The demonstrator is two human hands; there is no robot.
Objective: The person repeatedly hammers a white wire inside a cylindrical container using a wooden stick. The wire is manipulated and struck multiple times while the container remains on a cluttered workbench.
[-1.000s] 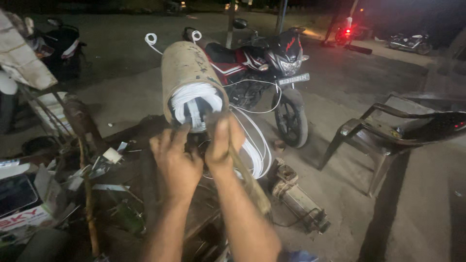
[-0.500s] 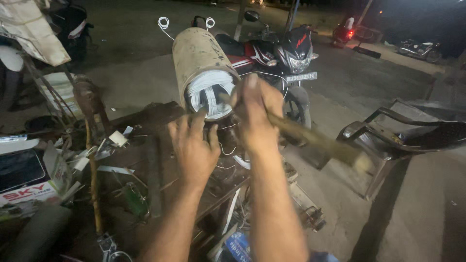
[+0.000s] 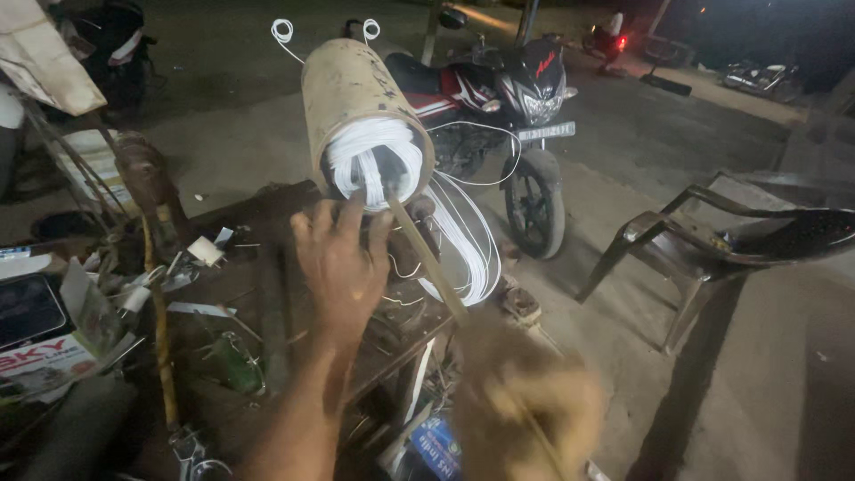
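Cylindrical motor stator (image 3: 361,120), tan casing, tilted on the cluttered workbench (image 3: 258,294) near its far edge, open end toward the camera. Bore packed with white winding wire (image 3: 374,165); further white loops (image 3: 463,249) spilling down from the mouth over the bench's right edge. Two curled lead ends at the far end of the casing.

Left hand (image 3: 343,267) spread against the bench just below the stator mouth, fingers loosely open, fingertips touching the lower rim; steadying, nothing gripped. Right hand (image 3: 525,401) low and near the lens, heavily blurred, closed around the near end of a long wooden stick (image 3: 427,258); stick tip at the mouth of the bore, among the windings.

Step in hand, by judgement: packing or shaping coil ends inside the stator with the stick. Next move likely calls for firm bracing from the left hand and stick pressure kept along the bore, clear of the insulation.

Surroundings: scraps and tools across the bench's left side, parked red-and-black motorcycle (image 3: 499,107) beyond, plastic chair (image 3: 712,240) to the right.
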